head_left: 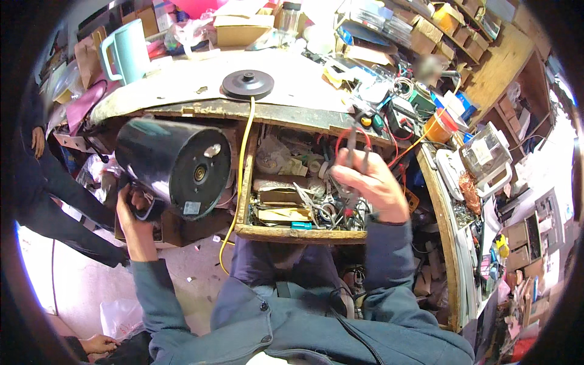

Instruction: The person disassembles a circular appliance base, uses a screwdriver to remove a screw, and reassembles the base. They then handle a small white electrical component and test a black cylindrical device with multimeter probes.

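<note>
My left hand (129, 213) is closed around the handle of a black electric kettle (155, 161). The kettle lies tipped on its side in the air, its round underside with a central connector turned toward the right. In my right hand (374, 185), raised over the drawer, are the dark multimeter probes (352, 141); a red lead (338, 143) loops beside them. The kettle's round black power base (248, 85) rests on the bench, its yellow cord (244, 152) hanging down past the drawer's left side.
Below my right hand an open wooden drawer (304, 235) holds pliers, scissors and other tools. A pale blue jug (129, 53) stands at the bench's back left. Clutter and wires crowd the right. Another person's legs (61, 194) are at the left; another hand (99, 344) shows lower left.
</note>
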{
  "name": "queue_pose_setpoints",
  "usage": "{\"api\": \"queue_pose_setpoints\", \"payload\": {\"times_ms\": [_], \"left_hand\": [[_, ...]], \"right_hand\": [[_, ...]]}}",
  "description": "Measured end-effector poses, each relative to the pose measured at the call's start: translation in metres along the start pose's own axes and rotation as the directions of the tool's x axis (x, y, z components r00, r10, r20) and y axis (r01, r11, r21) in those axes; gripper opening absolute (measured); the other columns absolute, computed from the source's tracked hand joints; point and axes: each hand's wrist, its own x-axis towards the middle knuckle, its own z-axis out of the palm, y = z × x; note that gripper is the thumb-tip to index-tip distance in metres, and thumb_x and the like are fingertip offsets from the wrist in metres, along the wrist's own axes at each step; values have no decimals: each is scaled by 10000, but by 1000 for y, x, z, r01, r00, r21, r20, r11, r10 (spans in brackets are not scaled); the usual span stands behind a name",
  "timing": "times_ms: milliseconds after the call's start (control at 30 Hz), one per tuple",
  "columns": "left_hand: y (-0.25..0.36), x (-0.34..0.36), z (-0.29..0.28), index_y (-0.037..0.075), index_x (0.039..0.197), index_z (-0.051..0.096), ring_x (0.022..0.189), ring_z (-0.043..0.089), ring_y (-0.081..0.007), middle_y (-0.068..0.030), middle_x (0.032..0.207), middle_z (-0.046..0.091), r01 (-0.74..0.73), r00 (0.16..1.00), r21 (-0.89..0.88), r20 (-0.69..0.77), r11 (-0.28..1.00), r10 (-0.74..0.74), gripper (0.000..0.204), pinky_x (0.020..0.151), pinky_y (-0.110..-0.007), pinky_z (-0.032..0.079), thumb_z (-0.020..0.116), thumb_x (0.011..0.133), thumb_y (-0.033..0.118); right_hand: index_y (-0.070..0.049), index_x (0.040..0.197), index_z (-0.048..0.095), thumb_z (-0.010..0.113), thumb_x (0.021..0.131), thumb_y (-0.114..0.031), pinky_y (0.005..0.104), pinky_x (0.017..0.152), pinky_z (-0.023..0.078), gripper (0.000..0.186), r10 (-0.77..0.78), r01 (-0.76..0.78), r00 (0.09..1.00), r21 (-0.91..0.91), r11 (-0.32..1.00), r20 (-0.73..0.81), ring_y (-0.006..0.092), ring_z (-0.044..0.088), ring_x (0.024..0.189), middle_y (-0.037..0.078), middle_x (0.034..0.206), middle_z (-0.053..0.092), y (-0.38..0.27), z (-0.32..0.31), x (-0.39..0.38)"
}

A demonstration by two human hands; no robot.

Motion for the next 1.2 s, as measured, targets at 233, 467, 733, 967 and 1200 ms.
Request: {"api": "queue_pose_setpoints", "payload": {"times_ms": [233,467,733,967,1200], "left_hand": [[-14,24,86,129,873,543,540,409,-80,28,676,452,78,972,-6,222,997,-75,175,428,-224,323,615,1015,200],[-69,43,185,57,899,596,550,533,-162,-39,718,565,26,925,115,373,993,-68,120,484,-300,436,680,934,136],[-113,73,254,51,818,514,531,536,-200,-85,670,531,177,896,15,411,984,-168,156,479,-339,480,591,951,80],[-135,79,280,37,809,541,520,564,-207,-99,671,573,-102,888,58,455,993,65,151,457,-341,493,594,943,83],[-154,114,289,2,1031,605,527,614,-199,-111,765,631,-281,929,186,299,942,218,179,431,-340,516,662,903,113]], "right_hand": [[-8,795,620,778,933,-309,351,549,386,367,270,-245,962,-582,775,-45,104,403,633,38,638,465,59,-66,-42],[-65,1117,673,793,870,-363,453,787,558,406,124,-466,875,-746,476,-468,372,723,909,192,950,734,100,-46,-64],[-58,1087,698,756,891,-258,439,767,564,285,-3,-270,917,-624,734,-400,353,726,861,179,930,741,101,-17,-69],[-52,1104,709,771,882,-209,409,743,569,279,45,-246,928,-516,820,-370,301,722,792,165,924,739,106,-10,-77],[-16,1061,701,765,896,-188,419,799,558,247,60,-238,942,-529,815,-330,358,716,887,178,961,734,104,-9,-86]]}}
